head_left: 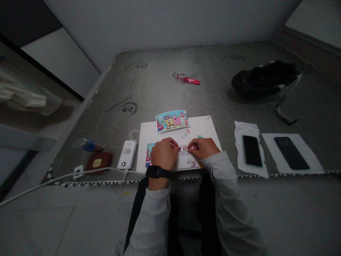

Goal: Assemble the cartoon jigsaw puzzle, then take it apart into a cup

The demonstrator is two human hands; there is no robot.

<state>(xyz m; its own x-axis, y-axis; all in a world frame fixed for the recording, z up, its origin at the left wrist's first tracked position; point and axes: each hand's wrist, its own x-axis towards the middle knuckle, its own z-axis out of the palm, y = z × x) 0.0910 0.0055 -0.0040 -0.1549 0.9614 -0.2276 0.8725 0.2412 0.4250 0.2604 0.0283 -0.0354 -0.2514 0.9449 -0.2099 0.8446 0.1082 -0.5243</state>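
Note:
A small, partly clear cartoon sticker point(184, 150) lies between my two hands, low over a white board point(199, 124). At its left edge, my left hand point(164, 151) is closed in a pinch, a dark watch on the wrist. The thumb and forefinger of my right hand point(204, 147) pinch the other edge. Above them on the board is a cartoon picture card point(172, 121) with a yellow square figure and a pink one. A second colourful card point(148, 154) is partly hidden by my left hand. More small stickers point(190, 162) lie close to my fingers.
A white power bank point(128, 154) with a cable, a brown case point(99, 163) and a blue can-like item point(90, 144) sit left. Two phones point(252, 151) rest on white paper at right. Farther back are a red wrapper point(188, 79) and a black cap point(263, 80).

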